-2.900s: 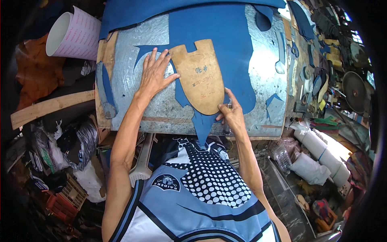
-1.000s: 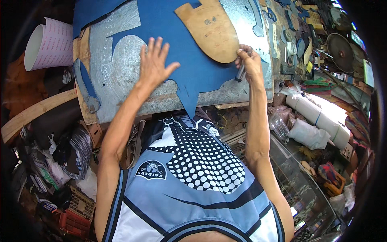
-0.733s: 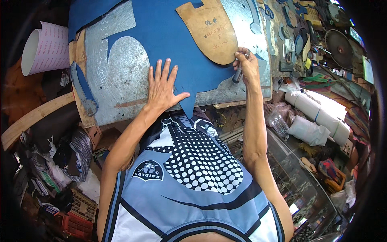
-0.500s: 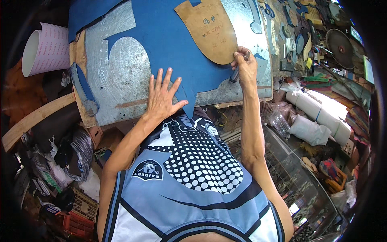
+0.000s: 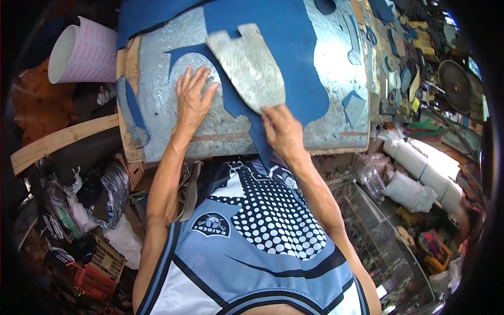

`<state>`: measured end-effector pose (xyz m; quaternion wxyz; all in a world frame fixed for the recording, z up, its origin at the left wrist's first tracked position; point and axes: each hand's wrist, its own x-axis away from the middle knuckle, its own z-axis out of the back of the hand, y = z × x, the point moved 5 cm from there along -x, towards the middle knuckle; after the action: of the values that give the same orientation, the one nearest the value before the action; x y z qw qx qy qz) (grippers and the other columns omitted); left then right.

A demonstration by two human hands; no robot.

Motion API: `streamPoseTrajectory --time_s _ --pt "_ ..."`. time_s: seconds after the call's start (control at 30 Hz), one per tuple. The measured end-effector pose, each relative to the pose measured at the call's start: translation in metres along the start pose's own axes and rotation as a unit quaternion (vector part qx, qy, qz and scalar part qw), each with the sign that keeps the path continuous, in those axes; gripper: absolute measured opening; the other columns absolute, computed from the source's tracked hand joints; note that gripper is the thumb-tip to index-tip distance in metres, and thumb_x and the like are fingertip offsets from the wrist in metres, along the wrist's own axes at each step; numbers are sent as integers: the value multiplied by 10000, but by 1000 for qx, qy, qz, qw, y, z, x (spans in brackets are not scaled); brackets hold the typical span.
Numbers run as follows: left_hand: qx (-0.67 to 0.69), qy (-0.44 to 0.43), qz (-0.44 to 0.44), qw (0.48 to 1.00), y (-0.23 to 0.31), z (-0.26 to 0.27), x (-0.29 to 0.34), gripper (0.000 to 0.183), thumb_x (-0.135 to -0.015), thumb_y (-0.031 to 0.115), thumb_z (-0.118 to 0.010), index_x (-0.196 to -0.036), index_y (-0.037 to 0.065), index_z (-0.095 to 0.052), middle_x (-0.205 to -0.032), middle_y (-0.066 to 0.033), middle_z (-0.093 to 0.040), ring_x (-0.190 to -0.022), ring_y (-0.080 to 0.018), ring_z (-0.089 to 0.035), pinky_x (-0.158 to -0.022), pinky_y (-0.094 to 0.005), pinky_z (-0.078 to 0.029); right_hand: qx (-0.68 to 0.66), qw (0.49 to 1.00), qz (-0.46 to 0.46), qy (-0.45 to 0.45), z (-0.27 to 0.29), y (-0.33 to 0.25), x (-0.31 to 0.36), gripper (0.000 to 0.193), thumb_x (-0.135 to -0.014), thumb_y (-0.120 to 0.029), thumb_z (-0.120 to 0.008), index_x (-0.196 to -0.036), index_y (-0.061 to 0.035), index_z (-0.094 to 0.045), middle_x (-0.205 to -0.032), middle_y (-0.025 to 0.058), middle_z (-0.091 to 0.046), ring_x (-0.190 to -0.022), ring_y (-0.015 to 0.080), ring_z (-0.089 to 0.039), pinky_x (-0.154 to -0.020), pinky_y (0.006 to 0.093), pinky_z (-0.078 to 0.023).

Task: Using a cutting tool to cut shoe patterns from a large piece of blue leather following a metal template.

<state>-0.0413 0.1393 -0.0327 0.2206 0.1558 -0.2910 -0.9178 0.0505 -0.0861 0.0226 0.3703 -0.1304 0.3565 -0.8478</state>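
A grey, rounded cutting template [image 5: 253, 68] with a notch in its far edge lies over a blue sheet of material [image 5: 302, 58]. My right hand [image 5: 283, 128] pinches the template's near tip; motion blurs it a little. Over to the left, my left hand [image 5: 194, 100] rests flat, fingers stretched, on the bare metal inside a rounded cut-out of the blue sheet. A narrow pointed strip of the sheet hangs over the table's near edge, between my arms. Any tool inside the right hand is hidden.
The metal-topped table [image 5: 152, 113] has a wooden left edge [image 5: 126, 63]. Blue offcuts [image 5: 354, 105] lie at its right. Beyond stand scissors [image 5: 370, 35], tape rolls [image 5: 394, 80] and a round fan [image 5: 454, 79]. A rolled pale sheet [image 5: 86, 52] leans at left.
The template has turned over from its tan, marked face to a grey one and moved left. My right hand moved left with it; my left hand slid further left and away from me.
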Motion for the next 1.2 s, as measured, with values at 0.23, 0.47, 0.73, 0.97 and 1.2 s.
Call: streamPoseTrajectory --time_s 0.23,0.47,0.73,0.97,1.2 --pt "-99 -8 -32 995 -21 -5 -43 584 -928 441 -640 -1330 20 -602 -1465 -157 -507 -1461 -374 -293 -1198 -538 -154 65 996 -65 -5 -5 21 6 296 -891 -132 -661 -1172 -43 -634 -928 149 -640 -810 340 -665 -693 437 -538" --pt "-125 -37 -44 990 -30 -20 -53 752 -820 580 -709 -1320 27 -610 -1485 -157 -484 -1471 -358 -281 -1202 -561 -150 144 979 -135 -49 10 64 -5 544 -881 -249 -692 -1352 -21 -547 -957 203 -668 -881 380 -668 -765 465 -530" --pt "-144 -36 -81 986 -31 -22 -50 753 -804 563 -739 -1332 43 -601 -1498 -144 -473 -1451 -353 -327 -1175 -547 -227 124 981 -120 -90 17 67 6 590 -858 -336 -732 -1383 -128 -561 -956 181 -673 -892 362 -662 -764 447 -522" --pt "-111 -7 -82 990 -37 -26 -49 751 -814 567 -730 -1332 40 -600 -1497 -146 -471 -1446 -333 -336 -1185 -519 -212 90 980 -166 -68 17 68 4 579 -852 -297 -747 -1374 -116 -574 -949 182 -685 -836 340 -662 -751 432 -515" --pt "-116 2 -80 990 -37 -29 -48 773 -808 576 -730 -1346 39 -590 -1502 -142 -468 -1452 -316 -333 -1186 -507 -209 33 985 -162 -47 20 71 0 560 -848 -283 -744 -1357 -110 -587 -872 199 -697 -764 326 -670 -719 434 -513"
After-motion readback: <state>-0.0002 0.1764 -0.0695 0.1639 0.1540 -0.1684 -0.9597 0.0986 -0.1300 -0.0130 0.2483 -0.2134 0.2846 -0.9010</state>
